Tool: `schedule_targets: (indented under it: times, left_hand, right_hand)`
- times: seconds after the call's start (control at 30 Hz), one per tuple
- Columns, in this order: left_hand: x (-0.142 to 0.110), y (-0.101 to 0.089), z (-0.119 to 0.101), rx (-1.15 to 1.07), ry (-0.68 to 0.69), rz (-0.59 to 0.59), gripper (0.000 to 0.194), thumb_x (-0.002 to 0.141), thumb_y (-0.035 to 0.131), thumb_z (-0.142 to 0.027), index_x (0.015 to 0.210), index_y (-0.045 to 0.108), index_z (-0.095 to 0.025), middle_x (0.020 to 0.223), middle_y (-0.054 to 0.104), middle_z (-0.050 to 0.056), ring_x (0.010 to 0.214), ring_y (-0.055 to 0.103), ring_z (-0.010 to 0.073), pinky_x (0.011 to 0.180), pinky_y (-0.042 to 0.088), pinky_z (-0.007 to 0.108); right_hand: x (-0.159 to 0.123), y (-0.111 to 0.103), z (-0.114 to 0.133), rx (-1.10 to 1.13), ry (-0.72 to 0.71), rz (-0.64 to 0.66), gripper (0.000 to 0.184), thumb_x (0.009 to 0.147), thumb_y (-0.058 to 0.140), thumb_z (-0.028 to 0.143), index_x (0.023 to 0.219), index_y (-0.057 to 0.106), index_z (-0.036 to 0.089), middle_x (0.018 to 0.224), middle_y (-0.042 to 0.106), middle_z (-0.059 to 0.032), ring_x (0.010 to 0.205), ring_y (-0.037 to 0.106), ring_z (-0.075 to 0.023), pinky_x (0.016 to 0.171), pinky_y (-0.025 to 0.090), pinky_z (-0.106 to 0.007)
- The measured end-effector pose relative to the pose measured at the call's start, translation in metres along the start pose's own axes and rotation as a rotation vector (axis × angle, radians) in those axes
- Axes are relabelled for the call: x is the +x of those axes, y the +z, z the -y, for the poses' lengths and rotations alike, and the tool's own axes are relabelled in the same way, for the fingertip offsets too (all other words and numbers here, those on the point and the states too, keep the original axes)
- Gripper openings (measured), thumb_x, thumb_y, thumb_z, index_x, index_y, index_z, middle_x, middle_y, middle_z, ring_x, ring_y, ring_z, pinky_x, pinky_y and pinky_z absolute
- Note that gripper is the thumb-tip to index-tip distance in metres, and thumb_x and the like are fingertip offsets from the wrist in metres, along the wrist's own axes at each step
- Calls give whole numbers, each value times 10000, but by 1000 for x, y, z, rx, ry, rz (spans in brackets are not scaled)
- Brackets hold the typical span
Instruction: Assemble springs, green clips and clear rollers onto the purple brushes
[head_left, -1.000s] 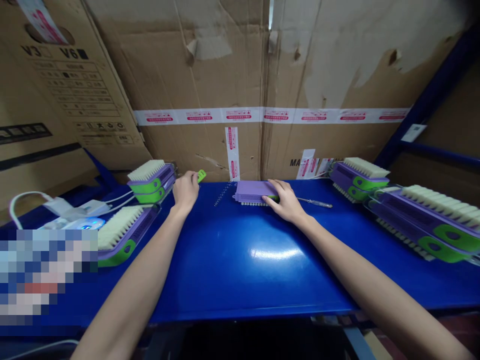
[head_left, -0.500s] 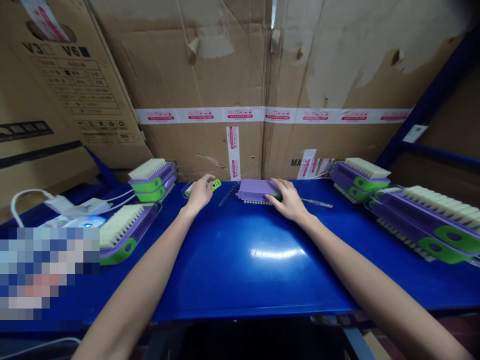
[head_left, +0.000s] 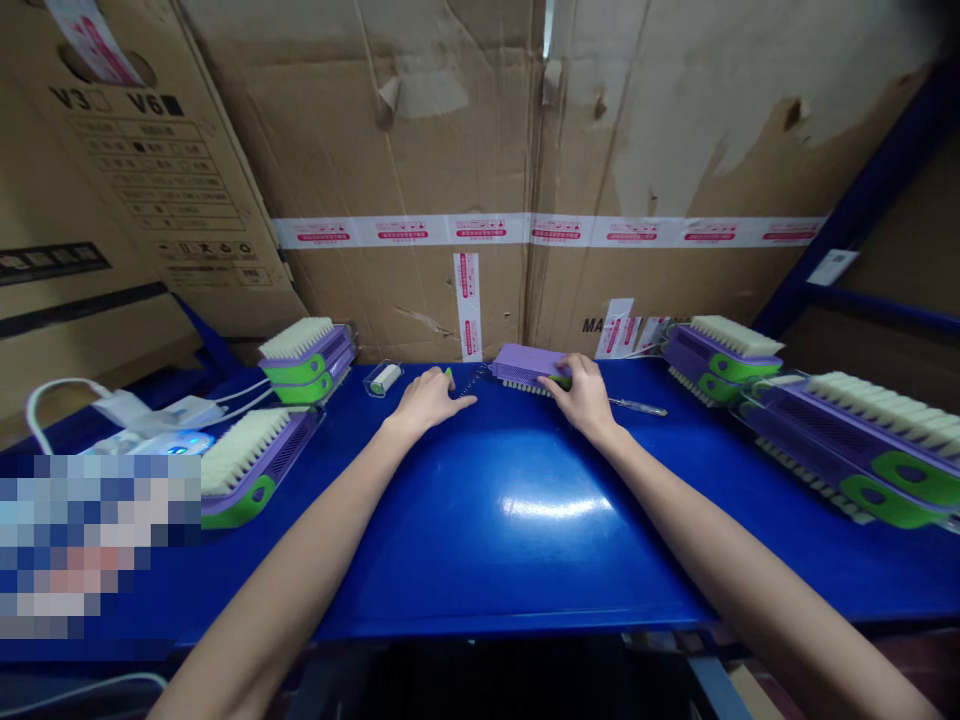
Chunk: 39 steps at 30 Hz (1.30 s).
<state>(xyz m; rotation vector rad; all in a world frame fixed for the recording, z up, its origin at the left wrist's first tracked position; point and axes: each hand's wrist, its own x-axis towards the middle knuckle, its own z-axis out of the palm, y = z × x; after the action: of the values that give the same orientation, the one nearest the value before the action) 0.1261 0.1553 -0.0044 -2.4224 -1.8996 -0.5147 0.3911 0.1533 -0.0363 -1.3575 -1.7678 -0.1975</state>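
Note:
My right hand [head_left: 586,396] is wrapped round the right end of a purple brush [head_left: 531,361], which lies on the blue table with its pale bristles down. Green shows on the brush beneath the fingers. A thin dark coiled strand or chain [head_left: 472,381] lies at the brush's left end. Close to that strand, my left hand [head_left: 426,402] is low over the table, its thumb spread away from the fingers. A bit of a small green piece [head_left: 450,378] peeks out past those fingers; the rest is hidden. Left of this hand sits a small clear case [head_left: 384,379] with a white and green part.
A screwdriver [head_left: 639,407] lies right of my right hand. Stacked purple-green brushes stand at back left [head_left: 306,362], back right [head_left: 720,360] and right [head_left: 862,440]. A single brush [head_left: 255,465] and a power strip with cables [head_left: 161,425] are left. Cardboard [head_left: 412,150] walls the back.
My left hand has moved right and slightly nearer, uncovering the clear case and covering most of the green piece. The brush has shifted a little to the right with my right hand.

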Motion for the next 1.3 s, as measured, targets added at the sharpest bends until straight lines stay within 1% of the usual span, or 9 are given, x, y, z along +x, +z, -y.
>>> schedule_targets:
  times: [0.1, 0.2, 0.4, 0.53, 0.67, 0.77, 0.9, 1.1, 1.3]
  left_hand:
    - [-1, -5, 2, 30, -14, 53, 226, 719, 633, -404, 768, 692, -192, 914, 688, 112, 858, 649, 281, 739, 479, 354]
    - [-3, -19, 8, -1, 49, 101, 139, 681, 621, -324, 709, 699, -213, 840, 710, 64, 794, 654, 241, 703, 464, 315]
    - [-11, -47, 5, -233, 163, 95, 216, 714, 574, -357, 752, 727, -209, 843, 731, 18, 753, 644, 178, 681, 449, 261]
    - [-12, -45, -8, -349, 162, 23, 267, 747, 572, -384, 800, 736, -180, 867, 736, 37, 783, 645, 183, 709, 454, 266]
    - [-12, -35, -24, -512, 171, 18, 280, 753, 586, -390, 819, 738, -166, 874, 737, 37, 818, 646, 188, 742, 463, 263]
    - [-10, -29, -30, -653, 168, 56, 322, 727, 634, -403, 907, 733, -155, 952, 729, 55, 854, 642, 193, 773, 469, 273]
    - [-4, -20, -25, -845, 86, 114, 444, 735, 643, -468, 1002, 707, -120, 889, 719, 80, 730, 614, 160, 639, 465, 255]
    - [3, -6, -15, -874, -89, 32, 213, 768, 626, -240, 914, 734, -129, 746, 704, 64, 612, 567, 118, 564, 422, 225]
    - [0, 5, -26, -955, -110, 8, 180, 730, 643, -116, 877, 742, -142, 628, 672, 23, 550, 563, 111, 598, 450, 241]
  right_hand:
    - [-1, 4, 1, -82, 5, 83, 450, 861, 495, 492, 1190, 581, 197, 1342, 481, -172, 1307, 336, -393, 1010, 223, -701]
    - [-1, 9, -1, -109, 45, 143, 495, 870, 478, 430, 1332, 492, 254, 1461, 350, -156, 1362, 238, -420, 984, 184, -753]
    - [5, 11, 7, 82, -22, 274, 563, 885, 426, 402, 1415, 397, 216, 1463, 348, -150, 1345, 326, -335, 1056, 308, -578]
    - [5, -4, 40, 120, -150, 168, 511, 911, 392, 460, 1323, 515, 185, 1341, 488, -151, 1254, 428, -287, 1033, 361, -488]
    - [-1, -12, 69, 94, -247, 415, 342, 827, 594, 411, 1057, 685, 175, 966, 660, -109, 915, 598, -240, 806, 472, -358]
    - [-4, -7, 70, 218, -92, 523, 167, 812, 606, 279, 890, 706, 169, 774, 672, -56, 714, 607, -177, 676, 448, -287]
    - [-4, 5, 53, 641, 212, 527, 158, 759, 642, 293, 827, 670, 154, 695, 674, -27, 633, 616, -147, 649, 459, -267]
    - [3, 10, 34, 992, 462, 280, 272, 672, 730, 391, 809, 663, 166, 914, 702, -60, 875, 637, -165, 817, 486, -288]
    - [4, 0, 40, 1156, 752, 270, 375, 634, 772, 469, 849, 665, 182, 805, 653, -31, 660, 592, -116, 556, 501, -237]
